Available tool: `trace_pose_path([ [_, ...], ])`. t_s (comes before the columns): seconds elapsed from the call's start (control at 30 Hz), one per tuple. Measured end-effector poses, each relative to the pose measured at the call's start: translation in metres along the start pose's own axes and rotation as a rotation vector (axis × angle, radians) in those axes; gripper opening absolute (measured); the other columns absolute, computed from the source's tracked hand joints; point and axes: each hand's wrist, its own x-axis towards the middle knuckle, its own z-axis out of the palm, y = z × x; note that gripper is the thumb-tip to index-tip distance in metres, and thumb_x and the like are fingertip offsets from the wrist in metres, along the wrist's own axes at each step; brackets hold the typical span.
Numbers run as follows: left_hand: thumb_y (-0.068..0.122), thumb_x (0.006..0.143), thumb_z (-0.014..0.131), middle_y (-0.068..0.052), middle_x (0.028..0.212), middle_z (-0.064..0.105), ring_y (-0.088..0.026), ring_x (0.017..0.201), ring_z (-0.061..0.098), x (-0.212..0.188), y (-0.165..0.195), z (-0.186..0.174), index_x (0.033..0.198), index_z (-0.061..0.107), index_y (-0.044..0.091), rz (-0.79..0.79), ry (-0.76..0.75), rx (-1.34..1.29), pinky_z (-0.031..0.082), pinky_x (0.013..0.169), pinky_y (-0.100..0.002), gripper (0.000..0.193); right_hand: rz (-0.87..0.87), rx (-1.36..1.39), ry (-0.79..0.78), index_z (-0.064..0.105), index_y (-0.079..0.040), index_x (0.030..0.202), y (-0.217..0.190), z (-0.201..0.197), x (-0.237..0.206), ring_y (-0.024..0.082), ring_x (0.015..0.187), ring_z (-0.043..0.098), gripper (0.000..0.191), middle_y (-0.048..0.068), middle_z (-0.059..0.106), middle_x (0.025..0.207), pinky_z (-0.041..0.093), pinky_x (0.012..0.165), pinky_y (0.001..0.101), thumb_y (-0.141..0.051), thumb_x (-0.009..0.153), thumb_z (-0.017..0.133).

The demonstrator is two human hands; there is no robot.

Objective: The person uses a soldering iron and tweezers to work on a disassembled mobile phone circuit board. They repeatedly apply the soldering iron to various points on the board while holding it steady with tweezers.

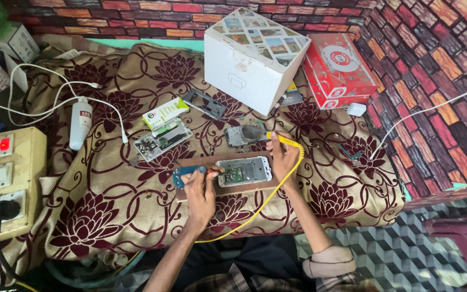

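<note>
A floral cloth (109, 200) is covering the work surface, with a white box (252, 57) and a red box (337, 69) standing at its far edge. An opened phone (243, 171) is lying on a wooden board (190, 192) between the person's hands. The left hand (200, 190) is gripping a blue-handled tool (186, 173), its tip just left of the phone. The right hand (283, 158) is pinching a yellow probe (281, 139) beside the phone's right end, its yellow wire (266, 201) trailing toward the person.
</note>
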Motion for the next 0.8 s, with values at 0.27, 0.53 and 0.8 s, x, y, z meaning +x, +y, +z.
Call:
trace_pose_path([
  [0.27, 0.016, 0.105, 0.05, -0.003, 0.064, 0.061, -0.016, 0.054, 0.034, 0.001, 0.0, -0.001, 0.105, 0.078, 0.011, 0.052, 0.008, -0.027, 0.026, 0.067, -0.036, 0.029, 0.013, 0.004, -0.038, 0.069, 0.0, 0.111, 0.006, -0.002, 0.003, 0.013, 0.07, 0.071, 0.024, 0.013, 0.076, 0.09, 0.058, 0.06, 0.0246, -0.021, 0.103, 0.06],
  [0.53, 0.017, 0.105, 0.047, -0.003, 0.061, 0.06, -0.015, 0.052, 0.037, 0.001, -0.001, 0.001, 0.107, 0.078, 0.011, 0.041, 0.005, -0.037, 0.027, 0.07, -0.036, 0.032, 0.025, -0.002, 0.072, 0.071, 0.0, 0.107, 0.004, -0.005, 0.006, 0.014, 0.065, 0.068, 0.027, 0.011, 0.073, 0.078, 0.055, 0.059, 0.0281, -0.024, 0.105, 0.06],
  [0.8, 0.017, 0.105, 0.048, -0.004, 0.061, 0.06, -0.017, 0.053, 0.04, 0.002, 0.004, -0.001, 0.107, 0.079, 0.011, 0.016, -0.007, -0.037, 0.029, 0.073, -0.036, 0.032, 0.049, -0.108, 0.074, 0.074, -0.002, 0.093, 0.018, -0.012, 0.01, 0.013, 0.048, 0.061, 0.024, 0.006, 0.068, 0.061, 0.05, 0.051, 0.0297, -0.02, 0.102, 0.06],
])
